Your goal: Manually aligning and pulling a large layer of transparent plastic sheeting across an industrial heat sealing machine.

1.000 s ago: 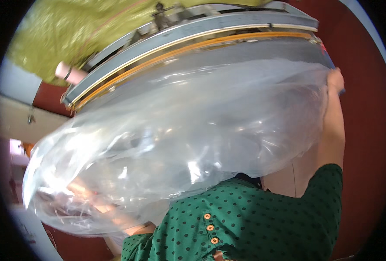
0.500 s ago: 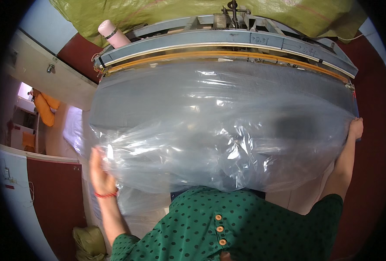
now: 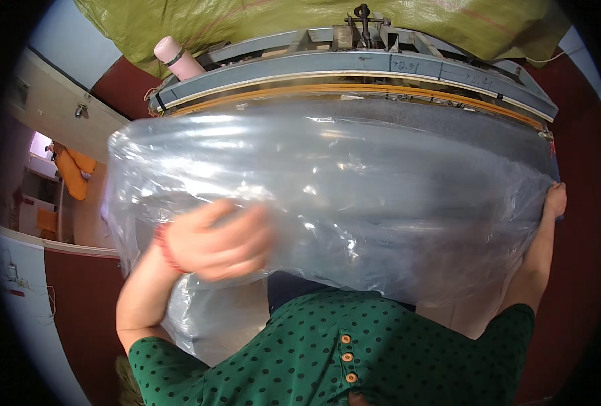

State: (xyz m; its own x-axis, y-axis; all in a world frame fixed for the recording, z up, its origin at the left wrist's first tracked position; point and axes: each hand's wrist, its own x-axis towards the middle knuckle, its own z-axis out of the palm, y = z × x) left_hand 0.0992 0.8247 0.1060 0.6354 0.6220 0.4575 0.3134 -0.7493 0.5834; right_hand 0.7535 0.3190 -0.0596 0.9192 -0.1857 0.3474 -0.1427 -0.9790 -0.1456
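A wide, loose sheet of clear plastic film [image 3: 354, 176] covers the dark worktop of a long metal-framed machine and hangs over its near edge towards my body. My right hand [image 3: 555, 199] is closed on the film's right end, beside the worktop's right edge. My left hand [image 3: 219, 240], with a red cord around its wrist, is over the film's left half. Motion blurs its fingers, so I cannot tell whether they grip anything.
Along the back runs the machine's grey metal frame [image 3: 260, 76] with an orange strip [image 3: 354, 88]. A pink bottle [image 3: 180, 59] stands at its left end, and a yellow-green woven sheet [image 3: 260, 17] lies behind. A door [image 3: 91, 118] is at the left.
My left hand has moved right and inward from the film's left side. The film's left end has shifted up and outward, covering more worktop. My right hand has stayed in place.
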